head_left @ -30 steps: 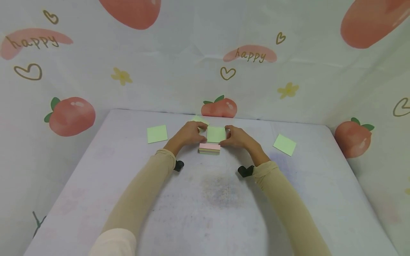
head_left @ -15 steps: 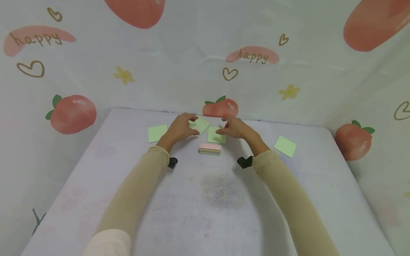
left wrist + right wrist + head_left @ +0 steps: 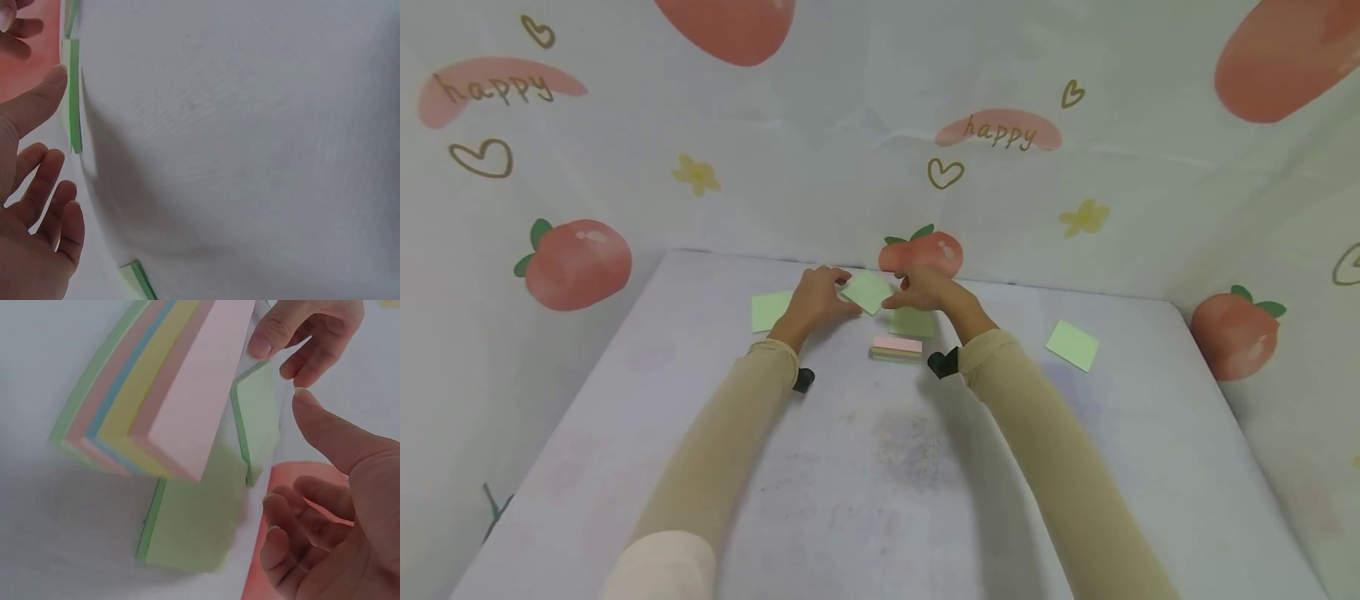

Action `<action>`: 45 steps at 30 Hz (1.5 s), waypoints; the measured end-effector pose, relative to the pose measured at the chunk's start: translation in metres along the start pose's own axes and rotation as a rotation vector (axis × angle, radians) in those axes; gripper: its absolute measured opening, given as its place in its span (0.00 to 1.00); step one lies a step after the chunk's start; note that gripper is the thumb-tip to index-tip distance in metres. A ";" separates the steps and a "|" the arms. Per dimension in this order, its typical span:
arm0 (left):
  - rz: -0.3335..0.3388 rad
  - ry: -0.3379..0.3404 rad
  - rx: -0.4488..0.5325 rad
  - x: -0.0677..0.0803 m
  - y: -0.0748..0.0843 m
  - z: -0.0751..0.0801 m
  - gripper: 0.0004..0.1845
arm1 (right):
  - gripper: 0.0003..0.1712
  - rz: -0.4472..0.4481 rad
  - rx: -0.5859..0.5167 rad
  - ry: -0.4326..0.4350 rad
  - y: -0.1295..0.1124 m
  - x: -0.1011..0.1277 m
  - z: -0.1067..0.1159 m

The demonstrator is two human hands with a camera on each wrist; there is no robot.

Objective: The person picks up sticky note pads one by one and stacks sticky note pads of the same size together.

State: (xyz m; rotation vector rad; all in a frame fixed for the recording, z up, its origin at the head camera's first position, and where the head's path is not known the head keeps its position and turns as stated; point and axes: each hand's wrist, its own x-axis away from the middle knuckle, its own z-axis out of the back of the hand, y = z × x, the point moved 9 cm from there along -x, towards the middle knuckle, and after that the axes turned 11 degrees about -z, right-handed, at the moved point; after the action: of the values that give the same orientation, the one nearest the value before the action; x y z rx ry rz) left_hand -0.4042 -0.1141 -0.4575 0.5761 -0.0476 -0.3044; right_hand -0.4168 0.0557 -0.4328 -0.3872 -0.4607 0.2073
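Note:
A light green sticky note pad (image 3: 867,292), turned cornerwise, lies at the back of the table between both hands. My left hand (image 3: 820,298) is at its left side, and the thumb tip overlaps the pad (image 3: 72,100) in the left wrist view, with the fingers spread apart. From the right, my right hand (image 3: 928,292) reaches over a second green pad (image 3: 912,323), thumb near the cornerwise pad's right corner. In the right wrist view the right hand's fingers (image 3: 312,519) are loosely bent with nothing between them and the thumb.
Nearer than the green pads stands a multicoloured stack of sticky notes (image 3: 897,348), pink on top. Another green pad (image 3: 771,311) lies at the left, partly behind the left hand, and one more green pad (image 3: 1072,345) at the right. A printed cloth backdrop (image 3: 820,167) rises behind the table.
Both hands have left the green pad behind the stack, which stays put. They have moved back and left to either side of the cornerwise pad, the right hand travelling farther over the last half second.

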 end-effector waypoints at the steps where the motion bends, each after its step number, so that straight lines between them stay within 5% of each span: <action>1: 0.006 -0.002 0.001 0.000 -0.001 -0.001 0.38 | 0.39 -0.003 -0.003 -0.004 -0.001 -0.002 -0.001; 10: 0.032 0.002 0.011 0.000 -0.007 -0.007 0.39 | 0.39 0.000 -0.042 -0.028 0.003 -0.015 -0.009; 17: 0.030 0.029 -0.002 0.000 -0.002 -0.008 0.38 | 0.19 0.045 -0.101 -0.016 0.002 -0.021 -0.012; 23: 0.053 0.042 -0.011 0.001 -0.001 -0.009 0.40 | 0.27 0.070 -0.135 -0.023 0.001 -0.024 -0.015; 28: 0.057 0.039 -0.008 0.002 -0.001 -0.011 0.41 | 0.20 0.040 -0.132 -0.007 0.003 -0.022 -0.016; 32: 0.050 0.036 -0.016 0.002 -0.001 -0.012 0.40 | 0.34 -0.001 -0.145 0.007 0.005 -0.020 -0.013; 39: 0.037 0.012 -0.031 0.002 0.000 -0.010 0.41 | 0.21 0.013 -0.208 0.065 -0.001 -0.015 -0.005; 45: 0.018 -0.028 -0.053 0.001 0.004 -0.007 0.45 | 0.16 0.012 -0.335 0.020 -0.004 -0.015 -0.005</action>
State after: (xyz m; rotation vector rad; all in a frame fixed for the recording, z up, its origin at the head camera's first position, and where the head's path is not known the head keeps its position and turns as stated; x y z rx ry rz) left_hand -0.4012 -0.1069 -0.4613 0.5181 -0.0716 -0.2952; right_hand -0.4272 0.0466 -0.4411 -0.7192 -0.4747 0.1374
